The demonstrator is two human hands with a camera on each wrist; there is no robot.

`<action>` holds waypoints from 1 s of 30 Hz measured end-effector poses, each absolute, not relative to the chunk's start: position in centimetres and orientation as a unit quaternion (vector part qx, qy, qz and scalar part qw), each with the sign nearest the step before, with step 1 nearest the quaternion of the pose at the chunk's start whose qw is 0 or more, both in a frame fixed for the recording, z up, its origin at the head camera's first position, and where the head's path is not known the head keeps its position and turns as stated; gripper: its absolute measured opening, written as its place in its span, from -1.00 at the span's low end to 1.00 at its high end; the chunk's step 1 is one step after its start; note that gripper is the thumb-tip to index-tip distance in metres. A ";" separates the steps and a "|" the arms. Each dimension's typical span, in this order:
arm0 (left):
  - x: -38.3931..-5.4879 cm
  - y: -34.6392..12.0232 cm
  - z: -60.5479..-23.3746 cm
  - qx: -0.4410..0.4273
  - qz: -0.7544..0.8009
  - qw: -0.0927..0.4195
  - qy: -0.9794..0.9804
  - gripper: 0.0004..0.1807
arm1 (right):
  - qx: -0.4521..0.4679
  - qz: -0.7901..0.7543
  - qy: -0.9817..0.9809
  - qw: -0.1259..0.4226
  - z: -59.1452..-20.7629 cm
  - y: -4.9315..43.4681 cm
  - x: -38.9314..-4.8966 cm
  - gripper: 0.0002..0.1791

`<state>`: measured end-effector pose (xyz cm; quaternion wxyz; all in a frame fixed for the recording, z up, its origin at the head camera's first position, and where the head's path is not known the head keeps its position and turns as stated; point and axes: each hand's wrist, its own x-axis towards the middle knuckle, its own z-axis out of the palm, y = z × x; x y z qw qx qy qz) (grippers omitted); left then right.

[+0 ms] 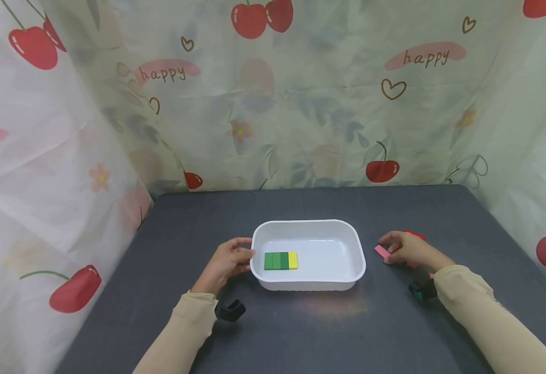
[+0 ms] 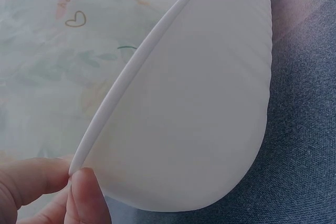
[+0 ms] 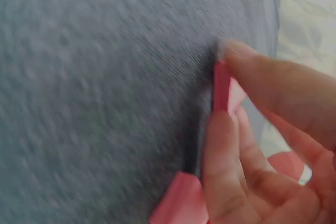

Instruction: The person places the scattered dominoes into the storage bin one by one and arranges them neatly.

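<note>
A white rectangular tub [image 1: 317,285] stands mid-table, with a row of green blocks [image 1: 276,261] and a yellow block [image 1: 293,260] lying flat inside at its left. My left hand [image 1: 226,264] pinches the tub's left rim; in the left wrist view the thumb and a finger meet on the rim [image 2: 123,80]. To the right of the tub, my right hand [image 1: 408,248] pinches a pink block [image 1: 382,252] between thumb and fingers. The right wrist view shows that pink block [image 3: 221,85] held close over the cloth, with another pink block [image 3: 181,203] lying below the fingers.
A red block [image 1: 414,235] lies behind the right hand, partly hidden by it. Black wrist camera mounts [image 1: 230,310] hang at both wrists. The dark table [image 1: 310,337] is bounded by a printed curtain [image 1: 277,104] behind and at both sides.
</note>
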<state>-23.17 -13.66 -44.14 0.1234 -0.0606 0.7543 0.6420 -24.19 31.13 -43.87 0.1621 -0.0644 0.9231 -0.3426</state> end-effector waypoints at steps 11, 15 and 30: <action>-23.0 -13.6 -44.1 -0.063 0.638 0.120 0.758 -0.55 | -0.069 -0.384 0.897 0.209 -43.4 31.3 -24.0 -0.38; -23.1 -13.6 -44.1 -0.065 0.638 0.120 0.757 -0.55 | -0.069 -0.359 0.912 0.188 -43.7 31.2 -24.1 -0.45; -23.1 -13.7 -44.2 -0.062 0.642 0.123 0.754 -0.55 | -0.021 -0.334 0.923 0.188 -44.0 30.8 -24.3 -0.42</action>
